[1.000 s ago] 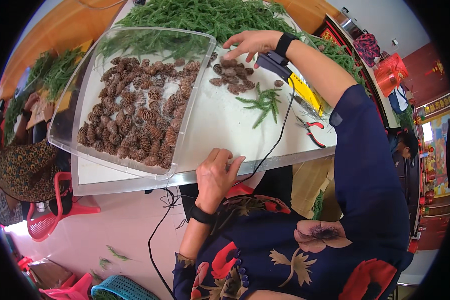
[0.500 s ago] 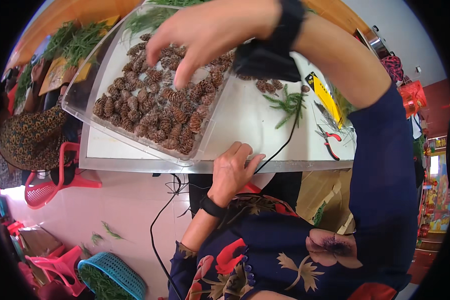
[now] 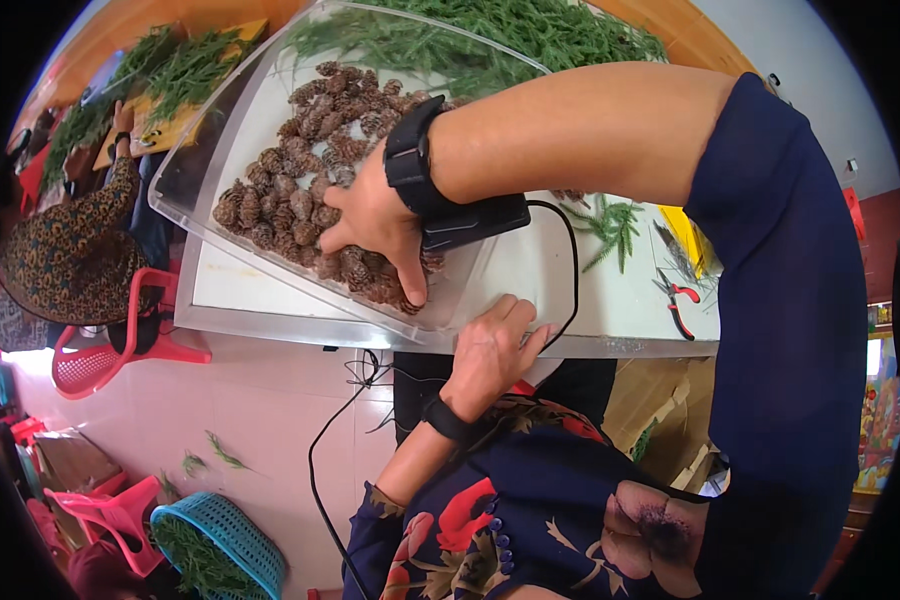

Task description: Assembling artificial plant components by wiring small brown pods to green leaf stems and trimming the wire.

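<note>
Several brown pine cones (image 3: 295,180) lie in a clear plastic bin (image 3: 450,345) on the left part of the white table. My right hand (image 3: 378,225) reaches down into the bin, its fingers spread across the cones and its thumb beside those at the near side. The palm hides whatever lies beneath it. At the table's front edge, just right of the bin's near corner, my left hand (image 3: 488,355) rests with its thumb apart from its fingers; nothing shows in it.
Green sprigs (image 3: 530,30) are heaped along the table's far side. On the right lie a green sprig (image 3: 610,230), red-handled pliers (image 3: 682,305) and a yellow package (image 3: 682,235). A black cable (image 3: 575,290) runs from my right wrist. Another person (image 3: 70,250) sits at left.
My right hand has come down from above the bin into the cones, its fingers spreading over them. My left hand stays at the table edge. The whole view has shifted slightly.
</note>
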{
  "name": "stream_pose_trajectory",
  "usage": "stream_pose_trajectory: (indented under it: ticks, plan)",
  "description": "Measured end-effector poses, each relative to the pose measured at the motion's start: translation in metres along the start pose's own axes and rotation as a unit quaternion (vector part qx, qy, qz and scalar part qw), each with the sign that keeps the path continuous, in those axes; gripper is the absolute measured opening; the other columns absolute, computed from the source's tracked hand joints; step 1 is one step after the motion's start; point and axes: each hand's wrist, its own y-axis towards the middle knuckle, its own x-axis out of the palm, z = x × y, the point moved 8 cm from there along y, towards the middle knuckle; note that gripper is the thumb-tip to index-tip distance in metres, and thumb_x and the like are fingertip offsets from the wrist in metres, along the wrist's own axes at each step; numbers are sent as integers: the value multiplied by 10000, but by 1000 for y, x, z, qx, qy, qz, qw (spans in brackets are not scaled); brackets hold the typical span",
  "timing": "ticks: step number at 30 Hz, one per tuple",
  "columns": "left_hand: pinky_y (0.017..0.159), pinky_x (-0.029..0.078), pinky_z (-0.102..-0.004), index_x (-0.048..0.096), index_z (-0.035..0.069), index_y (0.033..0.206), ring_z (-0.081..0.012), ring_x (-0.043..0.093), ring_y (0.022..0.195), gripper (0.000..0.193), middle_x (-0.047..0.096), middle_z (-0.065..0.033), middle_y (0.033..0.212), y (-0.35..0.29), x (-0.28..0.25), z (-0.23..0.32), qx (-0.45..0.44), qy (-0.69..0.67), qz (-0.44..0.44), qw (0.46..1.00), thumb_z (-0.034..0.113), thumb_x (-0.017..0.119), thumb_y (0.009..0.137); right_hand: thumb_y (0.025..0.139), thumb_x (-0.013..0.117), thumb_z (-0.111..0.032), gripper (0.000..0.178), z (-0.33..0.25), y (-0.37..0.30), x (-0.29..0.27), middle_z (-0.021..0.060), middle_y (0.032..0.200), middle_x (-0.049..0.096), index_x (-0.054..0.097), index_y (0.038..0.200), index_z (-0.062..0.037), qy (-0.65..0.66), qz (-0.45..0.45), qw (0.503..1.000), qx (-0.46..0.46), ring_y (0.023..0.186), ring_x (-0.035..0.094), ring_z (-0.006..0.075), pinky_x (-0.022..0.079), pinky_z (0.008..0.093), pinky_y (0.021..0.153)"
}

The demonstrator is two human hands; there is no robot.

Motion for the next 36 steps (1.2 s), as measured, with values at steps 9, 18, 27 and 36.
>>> stream_pose_trajectory:
  ticks: [9,18,27,36]
  plan:
    - [579,472,-436,527,34,763,-354,570,685,273,525,-130,763,0,0,1,-26,-24,-27,999,243,680,851,592,804,-611,1197,6,24,4,242,1551,105,145,1528,-260,-46,-53,997,-26,1302,414,447,384,521,1036]
    - [577,467,-439,529,30,763,-359,569,680,289,526,-135,766,1,0,1,-14,-19,-27,999,258,682,853,680,772,-537,1055,8,23,5,258,1476,242,194,1505,-222,39,-18,999,0,1238,474,440,404,518,999]
    - [576,460,-444,533,29,768,-364,566,679,283,524,-140,761,1,0,0,-20,-14,-25,999,252,687,848,677,741,-508,944,-4,5,-6,192,1279,569,353,1446,-123,-47,58,997,-3,1181,539,354,427,417,976]
    - [538,454,-403,571,29,777,-315,574,605,228,551,-125,735,1,-2,1,-13,-14,-7,1000,194,726,801,719,748,-388,716,-1,39,-7,200,1301,504,489,1334,-128,4,-19,995,-94,1104,561,411,464,482,919]
